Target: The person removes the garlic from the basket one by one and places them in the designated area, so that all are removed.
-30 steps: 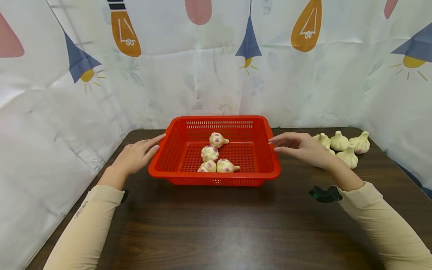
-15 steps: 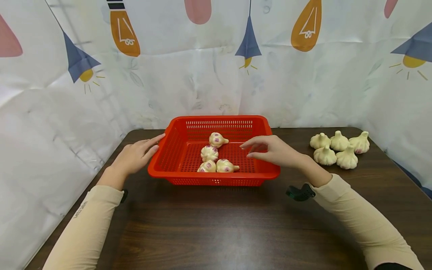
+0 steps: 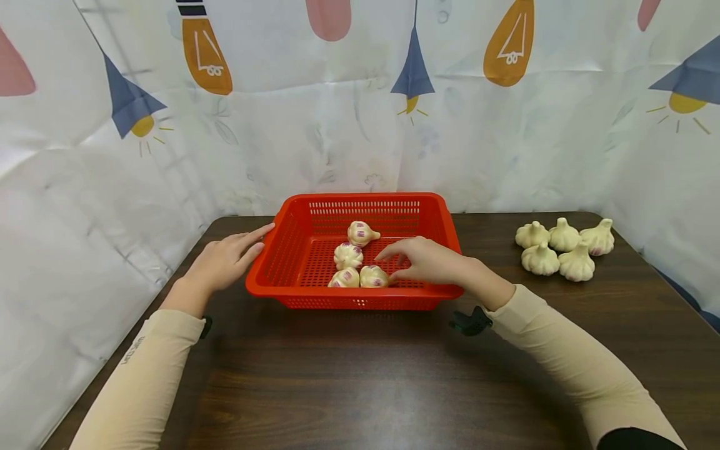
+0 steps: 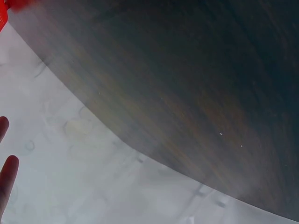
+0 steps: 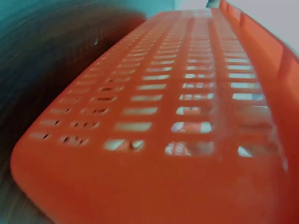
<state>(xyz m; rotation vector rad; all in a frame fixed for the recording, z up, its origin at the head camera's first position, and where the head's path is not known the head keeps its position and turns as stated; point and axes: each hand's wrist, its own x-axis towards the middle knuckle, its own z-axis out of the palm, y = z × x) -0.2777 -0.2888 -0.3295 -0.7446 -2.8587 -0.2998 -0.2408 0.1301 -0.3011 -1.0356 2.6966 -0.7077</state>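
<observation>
A red plastic basket (image 3: 315, 291) stands on the table and holds several garlic bulbs with purple streaks. My left hand (image 3: 220, 261) rests at its left rim, index finger extended along the edge. Inside the basket, my right hand (image 3: 430, 262) reaches over the right side, with fingers and thumb spread around the stem end of the front right garlic bulb (image 3: 372, 276). The thumb tip is right at that bulb's stem. In the right wrist view, the perforated basket wall (image 5: 154, 177) hides most of the hand. Two left fingertips (image 4: 8, 175) show in the left wrist view.
Several plain white garlic bulbs (image 3: 540, 258) sit grouped on the dark wooden table (image 3: 360, 375), right of the basket. A patterned white curtain (image 3: 360, 150) hangs behind and along the left side of the table.
My right hand has moved left from beside the basket's right rim, over it and down to the front right garlic bulb. The left hand stays at the left rim.
</observation>
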